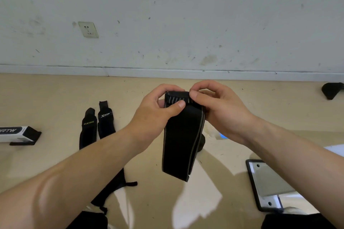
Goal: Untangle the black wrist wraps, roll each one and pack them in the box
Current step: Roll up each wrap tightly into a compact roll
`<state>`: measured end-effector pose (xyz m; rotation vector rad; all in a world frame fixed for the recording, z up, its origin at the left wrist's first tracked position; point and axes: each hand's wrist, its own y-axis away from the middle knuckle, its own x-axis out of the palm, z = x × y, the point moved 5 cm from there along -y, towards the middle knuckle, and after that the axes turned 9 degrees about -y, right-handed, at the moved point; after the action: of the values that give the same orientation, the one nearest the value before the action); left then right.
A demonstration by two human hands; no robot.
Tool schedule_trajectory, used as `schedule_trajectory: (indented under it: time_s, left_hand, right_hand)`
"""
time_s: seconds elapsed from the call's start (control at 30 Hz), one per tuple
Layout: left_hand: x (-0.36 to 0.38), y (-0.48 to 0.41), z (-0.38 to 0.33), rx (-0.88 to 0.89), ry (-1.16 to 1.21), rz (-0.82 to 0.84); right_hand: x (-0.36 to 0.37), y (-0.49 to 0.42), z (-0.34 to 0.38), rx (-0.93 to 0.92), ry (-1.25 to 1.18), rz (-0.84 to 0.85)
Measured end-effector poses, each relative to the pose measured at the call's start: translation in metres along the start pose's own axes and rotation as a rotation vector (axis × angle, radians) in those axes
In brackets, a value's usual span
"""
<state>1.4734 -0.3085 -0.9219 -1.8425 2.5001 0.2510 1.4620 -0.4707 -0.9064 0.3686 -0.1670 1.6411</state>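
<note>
Left hand [158, 107]: is gripping the upper left part of the held wrist wrap [181, 139], thumb pressing flat across its grey-striped front, fingers curling round behind.
Right hand [219, 109]: is pinching the wrap's upper right corner, thumb tip lying on the top edge, the other fingers bending over the back.
Held wrist wrap: is hanging in the centre of the frame between both hands, above the floor [55, 95]; it is black with grey bands along its edges, its top is turning over in a fold under the thumbs, and its lower end is dangling free toward the lower centre.
XUEYING wrap [88, 130]: is lying flat on the floor left of centre, its lower part passing behind the left forearm.
XTIP wrap [106, 121]: is lying just beside it on the right, also running under the forearm.
Strap end [115, 182]: is showing below the left forearm, lower left of centre, with a thin black tab sticking out to the right.
Box [14, 134]: is lying at the left edge of the frame, white with dark lettering, its black end flap hanging open toward the two floor wraps, well apart from the held wrap.
Wall [186, 24]: is filling the upper half, scuffed, with a socket [88, 29] at the upper left.
Black object [332, 90]: is sitting at the right edge near the skirting; what it is I cannot tell.
Dark-framed panel [266, 182]: is lying at the lower right.
</note>
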Motion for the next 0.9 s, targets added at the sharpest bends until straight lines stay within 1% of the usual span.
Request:
schedule_trajectory:
  time_s: [0.13,0.2,0.27,0.43,0.53,0.63,0.73,0.83,0.9]
  left_hand:
    - [0.004,-0.004,0.001,-0.083,0.120,-0.009]
    - [0.005,-0.006,0.004,-0.142,0.151,-0.020]
    - [0.007,-0.007,0.006,-0.174,0.164,0.003]
    - [0.012,-0.009,0.003,-0.170,0.187,0.067]
    - [0.016,-0.009,-0.001,-0.132,0.198,0.132]
    - [0.013,-0.010,0.002,-0.126,0.172,0.054]
    - [0.008,-0.011,0.003,-0.107,0.105,0.007]
    - [0.003,-0.011,-0.003,-0.046,-0.002,-0.033]
    - [-0.001,-0.010,-0.006,-0.010,-0.071,-0.069]
  right_hand:
    - [-0.006,-0.004,0.004,-0.016,0.004,-0.037]
    - [-0.010,-0.006,0.005,-0.029,0.022,-0.062]
    - [-0.013,-0.007,0.006,-0.053,0.071,-0.083]
    - [-0.015,-0.003,0.011,-0.098,0.226,-0.102]
    - [-0.014,-0.001,0.014,-0.111,0.250,-0.092]
    - [-0.015,-0.001,0.013,-0.096,0.272,-0.106]
    - [-0.018,-0.002,0.003,0.007,0.267,-0.135]
    - [-0.014,0.001,-0.002,0.045,0.303,-0.098]
    - [-0.012,0.002,-0.003,0.043,0.272,-0.093]
